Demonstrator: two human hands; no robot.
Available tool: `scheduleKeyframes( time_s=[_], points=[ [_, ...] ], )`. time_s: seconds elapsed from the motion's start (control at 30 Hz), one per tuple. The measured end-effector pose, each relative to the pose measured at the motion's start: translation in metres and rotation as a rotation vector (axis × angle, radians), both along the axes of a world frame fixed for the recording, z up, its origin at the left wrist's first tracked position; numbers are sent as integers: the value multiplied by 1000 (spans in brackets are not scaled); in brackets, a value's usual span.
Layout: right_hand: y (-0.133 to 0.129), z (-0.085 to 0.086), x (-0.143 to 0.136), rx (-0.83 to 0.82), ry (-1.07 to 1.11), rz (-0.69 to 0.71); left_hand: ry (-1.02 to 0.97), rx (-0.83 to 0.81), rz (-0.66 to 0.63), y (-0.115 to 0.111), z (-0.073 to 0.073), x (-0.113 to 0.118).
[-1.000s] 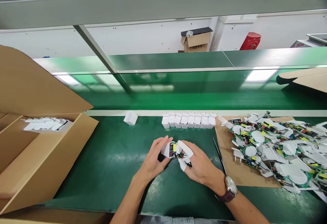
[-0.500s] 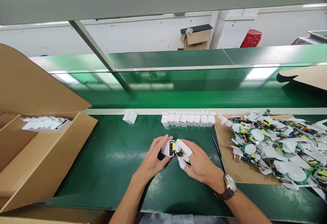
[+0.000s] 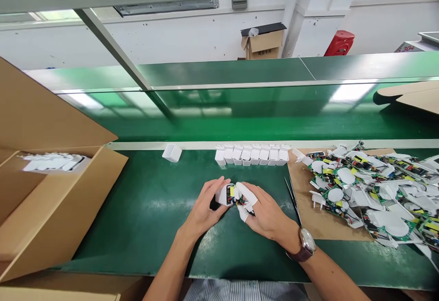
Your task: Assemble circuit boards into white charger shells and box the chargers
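My left hand (image 3: 208, 204) is closed around a white plastic housing (image 3: 222, 196), fingers on its far side and thumb at the near side. A small circuit board (image 3: 233, 194) with yellow and black components sits at the housing's right end, partly inside it by the look of it. Opposite, my right hand (image 3: 267, 210) grips the board with thumb and forefinger, both wrapped in white finger covers (image 3: 247, 193). How deep the board sits is hidden. Just beyond the hands stands a row of several white housings (image 3: 255, 155).
A single white housing (image 3: 172, 153) stands further left. Black tweezers (image 3: 292, 200) lie right of my hands, beside cardboard (image 3: 308, 225) heaped with circuit boards and white parts (image 3: 363, 191). At left is an open carton (image 3: 68, 214) holding white pieces (image 3: 53, 162).
The head view has tilted slightly upward, so the bench shifts in the picture. Both hands keep nearly the same hold on the housing and the board.
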State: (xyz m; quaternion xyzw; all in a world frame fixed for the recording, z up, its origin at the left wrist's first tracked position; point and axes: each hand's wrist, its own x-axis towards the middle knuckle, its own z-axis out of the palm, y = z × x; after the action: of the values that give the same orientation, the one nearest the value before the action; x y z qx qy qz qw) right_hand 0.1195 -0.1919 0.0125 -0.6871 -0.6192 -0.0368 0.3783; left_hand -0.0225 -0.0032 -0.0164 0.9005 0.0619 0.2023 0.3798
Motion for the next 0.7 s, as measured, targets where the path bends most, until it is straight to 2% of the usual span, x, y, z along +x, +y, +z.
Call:
scheduleKeyframes(
  time_s=[0.5, 0.7],
  points=[
    [2, -4, -1, -27, 18, 22, 1, 25, -4, 0, 0, 0],
    [5, -2, 0, -8, 130, 56, -18, 28, -58, -3, 2, 0]
  ],
)
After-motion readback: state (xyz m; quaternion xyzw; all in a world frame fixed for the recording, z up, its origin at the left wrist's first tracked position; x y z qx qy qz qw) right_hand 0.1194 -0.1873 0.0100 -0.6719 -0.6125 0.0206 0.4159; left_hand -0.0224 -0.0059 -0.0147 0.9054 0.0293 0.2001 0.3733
